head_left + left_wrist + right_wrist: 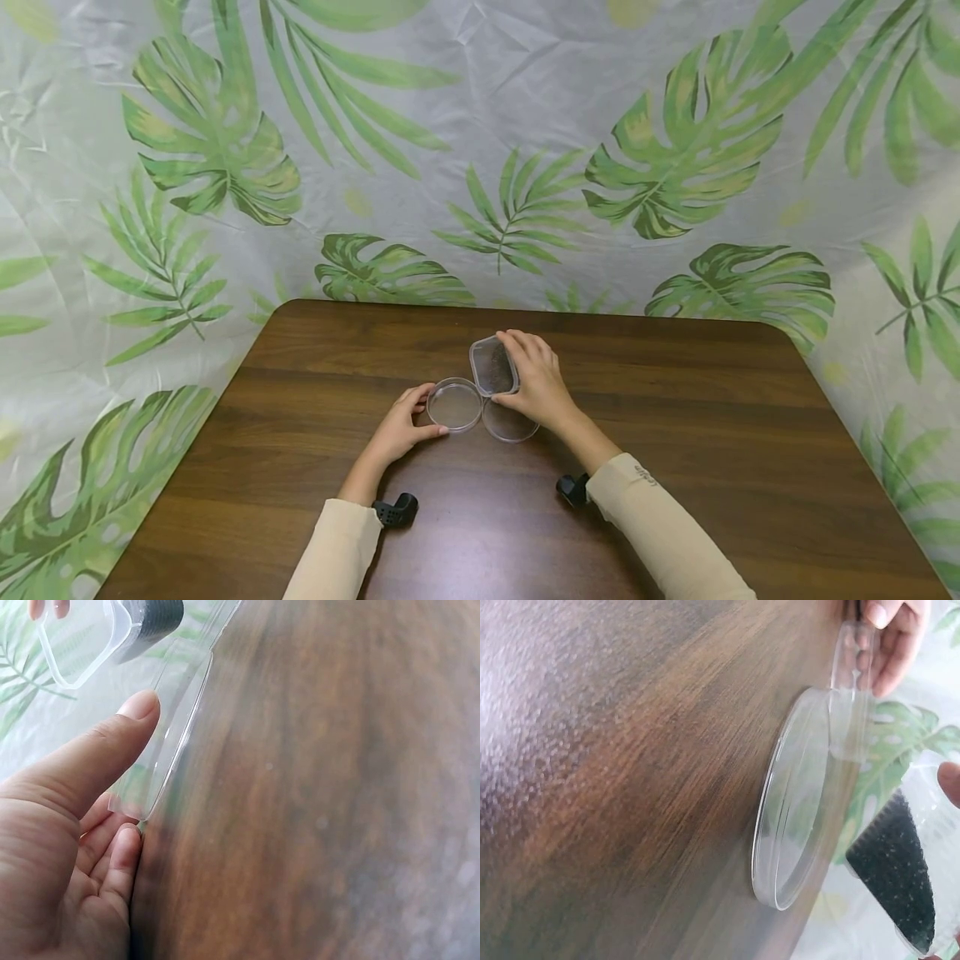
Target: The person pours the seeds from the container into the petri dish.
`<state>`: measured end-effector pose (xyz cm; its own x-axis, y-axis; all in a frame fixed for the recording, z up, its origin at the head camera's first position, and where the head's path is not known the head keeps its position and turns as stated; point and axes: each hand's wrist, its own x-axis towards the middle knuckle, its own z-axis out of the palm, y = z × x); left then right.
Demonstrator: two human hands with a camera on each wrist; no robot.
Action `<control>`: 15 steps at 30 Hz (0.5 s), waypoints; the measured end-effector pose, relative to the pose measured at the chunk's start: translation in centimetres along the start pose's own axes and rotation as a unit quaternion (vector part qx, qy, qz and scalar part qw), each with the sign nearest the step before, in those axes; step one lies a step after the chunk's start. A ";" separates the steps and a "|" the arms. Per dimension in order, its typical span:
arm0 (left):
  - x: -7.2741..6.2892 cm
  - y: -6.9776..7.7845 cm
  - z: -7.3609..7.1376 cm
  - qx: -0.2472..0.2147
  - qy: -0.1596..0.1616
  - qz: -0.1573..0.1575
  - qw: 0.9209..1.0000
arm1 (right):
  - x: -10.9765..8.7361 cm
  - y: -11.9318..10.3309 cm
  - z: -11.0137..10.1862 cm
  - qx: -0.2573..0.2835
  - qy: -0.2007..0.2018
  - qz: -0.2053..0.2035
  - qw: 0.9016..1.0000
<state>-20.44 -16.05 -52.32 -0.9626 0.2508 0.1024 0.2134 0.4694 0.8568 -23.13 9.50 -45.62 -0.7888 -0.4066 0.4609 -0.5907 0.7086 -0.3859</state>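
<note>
My left hand [400,429] holds a clear round petri dish [454,405] at its left side, thumb in front and fingers behind. A second clear dish [510,423] lies right beside it on the table, under my right hand [538,377]. That hand grips a clear, square-cornered plastic container [492,365], tilted above the dishes. Dark fine grains [898,874] lie heaped against one side of the container in the right wrist view. In the left wrist view, my thumb [131,712] rests at the dish's rim.
Both dishes stand on a brown wood-grain table [315,367], near its middle. A pale curtain [517,92] with green leaves hangs behind and at the sides. Black wrist cameras [397,510] sit below both hands.
</note>
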 end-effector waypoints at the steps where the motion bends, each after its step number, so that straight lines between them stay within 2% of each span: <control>1: 0.0 0.0 0.0 0.000 0.000 -0.001 1.000 | 0.0 0.0 0.0 -0.003 0.000 -0.003 1.000; 15: -0.1 0.2 0.0 0.004 -0.001 -0.010 1.000 | 0.2 -0.2 0.4 -0.033 -0.002 -0.032 0.999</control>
<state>-20.31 -15.95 -52.21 -0.9663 0.2430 0.0847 0.1958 0.4808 0.8547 -23.20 9.07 -45.73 -0.7508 -0.4541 0.4797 -0.6272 0.7180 -0.3020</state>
